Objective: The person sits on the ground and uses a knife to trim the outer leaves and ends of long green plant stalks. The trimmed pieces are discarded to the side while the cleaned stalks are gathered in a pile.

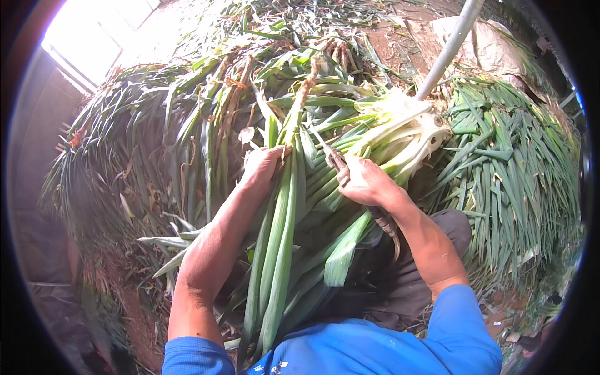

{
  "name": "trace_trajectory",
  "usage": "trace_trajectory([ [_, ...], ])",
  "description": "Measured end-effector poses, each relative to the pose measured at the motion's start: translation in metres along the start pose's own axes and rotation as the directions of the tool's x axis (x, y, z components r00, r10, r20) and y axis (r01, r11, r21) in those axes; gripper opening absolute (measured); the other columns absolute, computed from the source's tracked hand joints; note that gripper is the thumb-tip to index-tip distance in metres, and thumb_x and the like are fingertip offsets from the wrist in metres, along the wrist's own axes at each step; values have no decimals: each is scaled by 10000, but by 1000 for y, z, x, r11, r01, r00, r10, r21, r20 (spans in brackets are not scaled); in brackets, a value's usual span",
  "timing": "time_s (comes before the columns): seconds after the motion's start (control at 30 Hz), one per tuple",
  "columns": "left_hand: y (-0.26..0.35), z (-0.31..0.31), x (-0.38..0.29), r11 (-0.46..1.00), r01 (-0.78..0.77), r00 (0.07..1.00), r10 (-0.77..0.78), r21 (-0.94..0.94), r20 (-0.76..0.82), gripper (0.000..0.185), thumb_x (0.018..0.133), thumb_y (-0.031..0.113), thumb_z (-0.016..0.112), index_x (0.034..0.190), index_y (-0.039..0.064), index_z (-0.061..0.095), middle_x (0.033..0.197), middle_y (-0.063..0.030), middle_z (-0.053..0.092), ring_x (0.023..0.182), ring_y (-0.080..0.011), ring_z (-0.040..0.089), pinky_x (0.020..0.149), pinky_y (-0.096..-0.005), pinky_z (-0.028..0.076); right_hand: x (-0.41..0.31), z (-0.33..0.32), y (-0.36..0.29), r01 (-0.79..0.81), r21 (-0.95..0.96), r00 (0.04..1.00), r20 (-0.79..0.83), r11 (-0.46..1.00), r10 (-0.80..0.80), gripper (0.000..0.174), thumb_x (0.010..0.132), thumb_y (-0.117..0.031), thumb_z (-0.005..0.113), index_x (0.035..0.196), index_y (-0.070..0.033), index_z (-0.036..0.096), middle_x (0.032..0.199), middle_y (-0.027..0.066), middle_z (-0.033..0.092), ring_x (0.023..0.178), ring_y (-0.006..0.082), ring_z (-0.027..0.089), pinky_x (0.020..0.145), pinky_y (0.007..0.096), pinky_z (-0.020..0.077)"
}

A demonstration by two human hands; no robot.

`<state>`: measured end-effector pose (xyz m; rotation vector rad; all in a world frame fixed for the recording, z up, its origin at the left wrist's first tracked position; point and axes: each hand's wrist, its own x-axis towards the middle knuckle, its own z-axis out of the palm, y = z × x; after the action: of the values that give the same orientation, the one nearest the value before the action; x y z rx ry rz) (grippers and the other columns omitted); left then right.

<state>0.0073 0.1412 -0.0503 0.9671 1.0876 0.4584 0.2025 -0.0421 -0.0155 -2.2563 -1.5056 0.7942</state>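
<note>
My left hand (265,164) grips a large green onion (281,206) upright near its brownish root end. Its long green leaves hang down toward my lap. In my right hand (368,180) is a thin-nozzled tool, apparently an air blow gun (333,157), with a worn wrapped hose (386,222) trailing below the wrist. The nozzle points up and left, near the onion's stalk but seemingly apart from it. Behind my right hand lies a bunch of green onions with stripped white stalks (405,133), their leaves running down-left beneath both forearms across my lap.
A tall heap of unpeeled green onions (154,117) rises in front and to the left. More green leaves (511,187) are piled on the right. A slanting metal pole (452,47) stands beyond the white stalks, near a pale sack (487,44). Leaf scraps litter the brown ground (393,49).
</note>
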Motion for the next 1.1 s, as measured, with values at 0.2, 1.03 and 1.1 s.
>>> trace_trajectory([
  [0.2, -9, -13, 3, 999, -32, 999, 33, 25, -41, 169, 929, 147, 791, 983, -11, 758, 771, -88, 723, 600, -177, 672, 571, -331, 556, -10, 3, -47, 116, 168, 990, 66, 979, -129, 301, 1003, -212, 536, 1229, -58, 661, 973, 230, 716, 923, 439, 691, 818, 492, 561],
  [1.03, -21, -47, -9, 999, -8, 1000, 9, -40, 25, 161, 897, 193, 839, 867, 73, 736, 684, 32, 618, 549, -70, 491, 516, -266, 375, 139, 27, -91, -62, -160, 995, 73, 985, 74, 432, 898, -328, 646, 1201, -45, 767, 1151, 272, 754, 1123, 428, 722, 983, 492, 574],
  [1.1, -20, -52, -10, 1000, 16, 999, -15, -18, 46, 199, 909, 220, 835, 828, 81, 718, 663, 34, 603, 533, -74, 482, 508, -277, 369, 162, 40, -79, -68, -176, 996, 44, 982, 77, 423, 907, -312, 637, 1206, -43, 766, 1199, 269, 746, 1158, 425, 715, 1020, 495, 565],
])
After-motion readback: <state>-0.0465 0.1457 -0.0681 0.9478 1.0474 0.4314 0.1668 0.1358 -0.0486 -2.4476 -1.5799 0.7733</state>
